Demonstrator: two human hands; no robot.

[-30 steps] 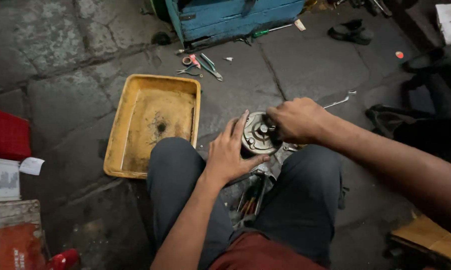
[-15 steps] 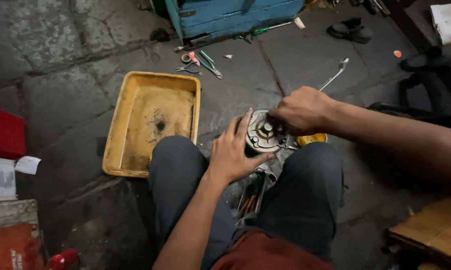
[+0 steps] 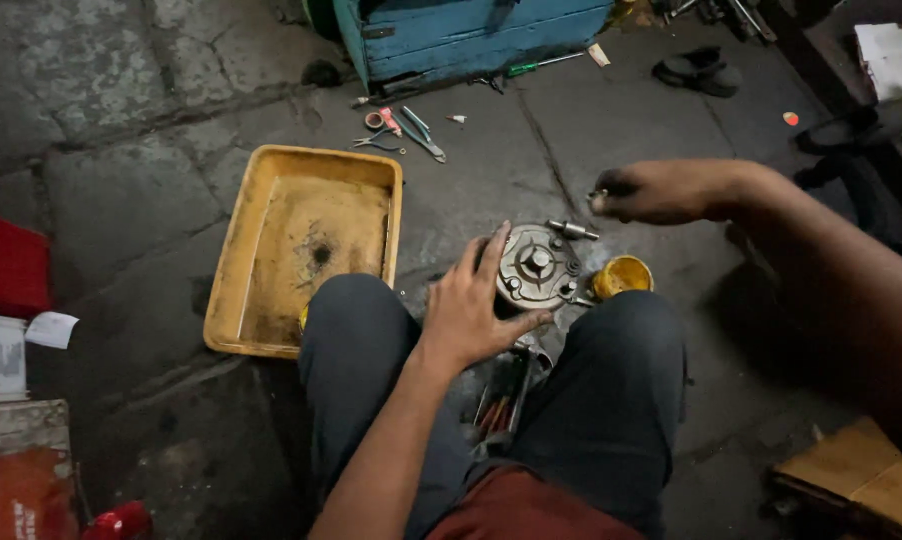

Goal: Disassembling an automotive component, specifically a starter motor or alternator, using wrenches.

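Pinched between the fingertips of the right hand (image 3: 661, 192) is a small bolt (image 3: 598, 197), lifted clear of the round metal housing (image 3: 537, 266). Spread flat, the left hand (image 3: 471, 305) braces that housing between the person's knees, gripping nothing. Dark, grimy stone paving (image 3: 121, 200) fills the scene. A blue wooden crate (image 3: 471, 35) stands at the far edge, a stained yellow tray (image 3: 301, 250) lies left of the knees, pliers (image 3: 411, 130) lie beyond it, and a small yellow cup (image 3: 621, 275) sits just beside the housing.

A yellow tray (image 3: 233, 262) lies near pliers (image 3: 418, 134), a blue crate (image 3: 471, 35), and a red box (image 3: 6, 268).
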